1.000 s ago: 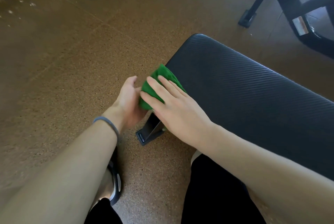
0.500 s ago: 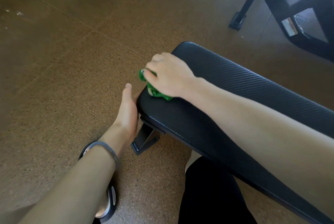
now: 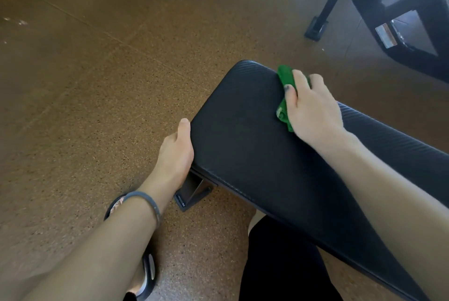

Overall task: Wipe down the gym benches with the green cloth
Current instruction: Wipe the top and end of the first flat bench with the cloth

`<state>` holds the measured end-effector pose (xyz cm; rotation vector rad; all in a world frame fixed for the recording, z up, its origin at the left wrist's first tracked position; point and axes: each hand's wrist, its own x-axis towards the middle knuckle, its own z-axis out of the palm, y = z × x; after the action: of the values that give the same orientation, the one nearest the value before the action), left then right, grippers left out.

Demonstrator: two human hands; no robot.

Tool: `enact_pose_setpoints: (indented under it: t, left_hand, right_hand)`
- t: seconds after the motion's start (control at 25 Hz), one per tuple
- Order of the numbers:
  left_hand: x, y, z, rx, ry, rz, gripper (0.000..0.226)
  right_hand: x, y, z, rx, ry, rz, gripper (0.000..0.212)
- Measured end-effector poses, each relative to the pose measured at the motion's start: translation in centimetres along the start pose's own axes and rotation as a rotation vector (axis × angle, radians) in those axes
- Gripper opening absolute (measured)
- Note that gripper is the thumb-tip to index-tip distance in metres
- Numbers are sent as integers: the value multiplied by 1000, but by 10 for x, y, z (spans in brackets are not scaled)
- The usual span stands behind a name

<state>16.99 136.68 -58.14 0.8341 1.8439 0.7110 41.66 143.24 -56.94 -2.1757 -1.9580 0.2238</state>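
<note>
Head view: the right hand (image 3: 311,108) lies palm-down on the green cloth (image 3: 285,77), fingers loosely bent over it and pressing it flat against the padded top of the black gym bench (image 3: 243,135). The cloth sits near the far edge of the pad, close to the rounded end, bunched under the palm with a strip showing ahead of the fingertips and another below the thumb side. The left hand (image 3: 176,152) rests against the near end of the pad, thumb lying along the top edge and the palm against the side; the other fingers are hidden under the pad, so their curl cannot be told. A dark band (image 3: 145,199) circles the left wrist. Below the pad's end a dark metal foot (image 3: 192,192) of the bench stands on the brown speckled floor (image 3: 85,106). A black sandal (image 3: 148,274) shows under the left forearm. Black machine frames (image 3: 379,8) stand at the upper right, well apart from the bench.
</note>
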Motion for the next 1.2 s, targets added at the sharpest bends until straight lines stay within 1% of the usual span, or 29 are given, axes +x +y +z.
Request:
enact_pose_setpoints:
  t: [0.08, 0.2, 0.24, 0.32, 0.36, 0.4, 0.44, 0.48, 0.56, 0.68, 0.72, 0.76, 0.8, 0.84, 0.92, 0.96, 1.0, 1.08, 1.12, 1.16, 1.2]
  left_hand:
    - [1, -1, -1, 36, 6, 2, 53]
    - [-3, 2, -2, 36, -4, 26, 57]
    - [-4, 4, -3, 33, -18, 31, 57]
    - [0, 1, -7, 46, -44, 37, 60]
    - [0, 1, -8, 60, -52, 34, 63]
    - [2, 1, -9, 74, -60, 32, 65]
    - [2, 1, -10, 87, -65, 32, 64]
    - [3, 0, -10, 91, -72, 31, 60]
    - [0, 1, -11, 100, -66, 32, 52]
    - [4, 1, -9, 127, -52, 42, 62]
    - [5, 1, -9, 126, -43, 34, 65]
    - [5, 2, -8, 123, -37, 26, 67]
    - [7, 1, -7, 121, -38, 14, 67]
    - [8, 1, -7, 124, -40, 9, 65]
    - [7, 1, -7, 144, -37, 10, 61]
    - [8, -1, -8, 147, -49, 6, 59]
    - [8, -1, -9, 143, -75, -2, 60]
    - [9, 0, -15, 199, -148, -4, 68]
    - [11, 3, -19, 258, -186, -13, 73]
    - [10, 8, -23, 322, -223, -32, 76]
    - [9, 14, -28, 383, -268, -57, 77]
  right_hand:
    - [10, -22, 10, -67, 14, -6, 48]
    - [40, -83, 20, -143, -77, -90, 60]
    - [39, -97, 24, -147, -95, -134, 67]
    - [5, -109, 24, -147, -137, -311, 81]
    - [-26, -105, 24, -148, -122, -415, 80]
    - [-61, -96, 24, -124, -101, -488, 73]
    - [-95, -85, 22, -82, -88, -533, 63]
    - [-121, -74, 18, -21, -83, -565, 58]
    - [-129, -66, 18, 3, -95, -614, 56]
    - [-64, -92, 29, 10, -93, -600, 55]
    - [-33, -98, 32, -38, -133, -601, 58]
    - [-4, -96, 32, -80, -162, -549, 61]
    - [19, -88, 31, -117, -153, -467, 60]
    - [31, -74, 26, -89, -121, -350, 57]
    - [34, -45, 18, 44, 8, -63, 52]
    - [25, -43, 14, 90, 39, 25, 54]
    - [13, -50, 17, 93, 55, 71, 59]
    - [-10, -74, 21, 52, 8, 76, 77]
    - [-19, -88, 22, 60, -20, 65, 82]
    - [-28, -99, 24, 66, -42, 33, 84]
    - [-37, -107, 26, 64, -60, -19, 82]
